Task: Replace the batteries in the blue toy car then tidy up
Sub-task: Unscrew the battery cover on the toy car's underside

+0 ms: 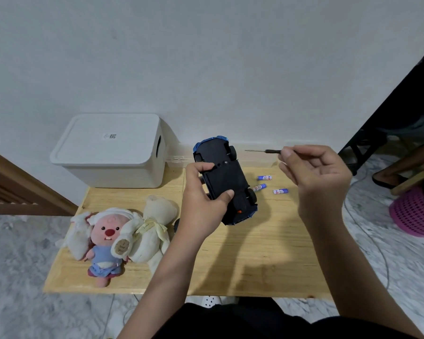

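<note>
The blue toy car (227, 178) is held upside down above the wooden table (267, 253), its black underside facing me. My left hand (202, 201) grips it from the left, thumb and fingers across the underside. To the right, my right hand (313, 172) pinches a thin dark screwdriver (262, 150), whose tip points left, just right of the car's far wheel. Three small blue-and-white batteries lie on the table right of the car: one (264, 178), another (259, 187) and a third (280, 191).
A closed white storage box (108, 152) stands at the table's back left by the wall. Two plush toys, a pink one (105, 243) and a cream bear (154, 228), lie at front left. A pink basket (414, 214) and a person's foot are on the floor at right.
</note>
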`<state>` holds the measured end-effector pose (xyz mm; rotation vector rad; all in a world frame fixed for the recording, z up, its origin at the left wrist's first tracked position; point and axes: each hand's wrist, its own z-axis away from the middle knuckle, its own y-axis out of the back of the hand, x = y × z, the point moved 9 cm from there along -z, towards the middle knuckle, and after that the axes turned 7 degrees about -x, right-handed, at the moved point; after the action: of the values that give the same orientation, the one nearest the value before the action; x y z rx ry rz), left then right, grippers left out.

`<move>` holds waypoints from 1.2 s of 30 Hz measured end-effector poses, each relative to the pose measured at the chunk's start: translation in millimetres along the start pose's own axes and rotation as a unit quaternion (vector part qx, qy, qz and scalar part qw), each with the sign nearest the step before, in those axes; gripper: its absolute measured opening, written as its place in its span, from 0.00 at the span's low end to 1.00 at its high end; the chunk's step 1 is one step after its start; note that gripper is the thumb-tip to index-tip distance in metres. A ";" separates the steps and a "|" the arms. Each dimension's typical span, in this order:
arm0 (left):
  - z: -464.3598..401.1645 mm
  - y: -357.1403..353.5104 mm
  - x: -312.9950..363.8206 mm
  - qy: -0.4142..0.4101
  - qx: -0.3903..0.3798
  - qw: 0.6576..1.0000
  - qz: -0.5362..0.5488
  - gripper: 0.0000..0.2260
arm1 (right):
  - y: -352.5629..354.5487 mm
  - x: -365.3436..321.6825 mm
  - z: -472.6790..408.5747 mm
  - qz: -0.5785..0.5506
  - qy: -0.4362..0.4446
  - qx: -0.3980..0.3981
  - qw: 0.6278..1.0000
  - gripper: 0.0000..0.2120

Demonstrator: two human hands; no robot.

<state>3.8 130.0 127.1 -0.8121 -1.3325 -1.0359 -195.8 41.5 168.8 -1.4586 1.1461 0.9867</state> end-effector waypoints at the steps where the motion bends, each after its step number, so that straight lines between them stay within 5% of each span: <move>1: 0.7 1.3 -4.1 0.006 0.003 1.000 0.004 0.24 | 10.4 10.6 0.9 0.009 -0.021 0.013 1.000 0.05; 11: 7.0 -0.2 -33.1 0.042 0.018 0.999 -0.005 0.23 | 110.3 155.9 34.3 0.270 -0.186 0.057 0.943 0.03; 25: 14.9 -11.6 -41.4 0.055 0.000 0.997 -0.046 0.23 | 125.9 215.3 25.4 0.482 -0.181 -0.008 0.857 0.05; 31: 11.3 -12.9 -41.4 0.053 -0.005 0.997 -0.055 0.22 | 61.9 136.5 9.9 0.397 0.017 -0.037 0.917 0.07; 33: 9.3 -14.7 -40.6 0.047 -0.010 0.997 -0.057 0.22 | 32.1 111.4 8.4 0.267 -0.004 -0.077 0.961 0.08; 36: 6.3 -18.9 -38.6 0.037 -0.023 0.997 -0.065 0.22 | -10.6 80.0 9.0 0.209 0.001 -0.168 0.964 0.11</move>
<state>-14.0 134.0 87.7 -0.7214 -1.3167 -1.1905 -168.1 37.8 92.7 -1.5065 1.3692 1.5322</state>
